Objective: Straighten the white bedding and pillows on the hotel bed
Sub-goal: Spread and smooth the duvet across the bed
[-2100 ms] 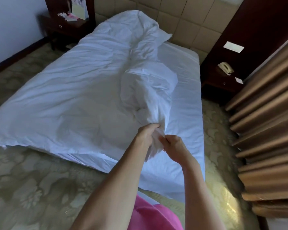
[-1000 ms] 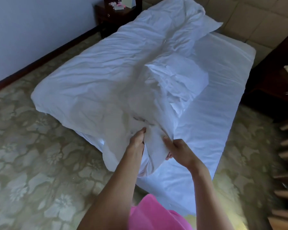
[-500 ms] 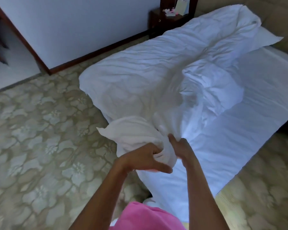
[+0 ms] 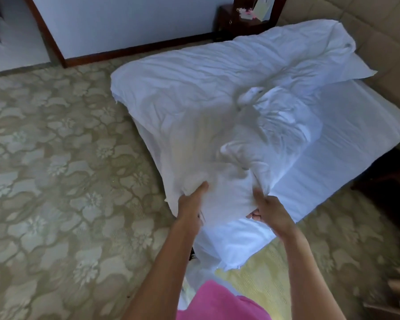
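A crumpled white duvet [image 4: 206,93] lies bunched across the bed, covering its left half and hanging over the left side. The bare white sheet on the mattress [image 4: 346,135] shows on the right half. At the foot of the bed, my left hand [image 4: 191,205] and my right hand [image 4: 268,210] each grip the near end of the duvet, about a hand's width apart, with the fabric pulled taut between them. A folded lump of duvet [image 4: 280,125] sits mid-bed. No pillow is clearly visible.
Patterned green carpet [image 4: 56,169] spreads to the left and around the foot. A dark wooden nightstand [image 4: 238,21] stands by the far wall at the bed's head. A padded beige headboard wall [image 4: 383,42] is at the right. Dark furniture [image 4: 393,181] sits right of the bed.
My view has swung left and down the bed. My hands have spread apart on the duvet's end, and the bunched corner has been pulled open between them.
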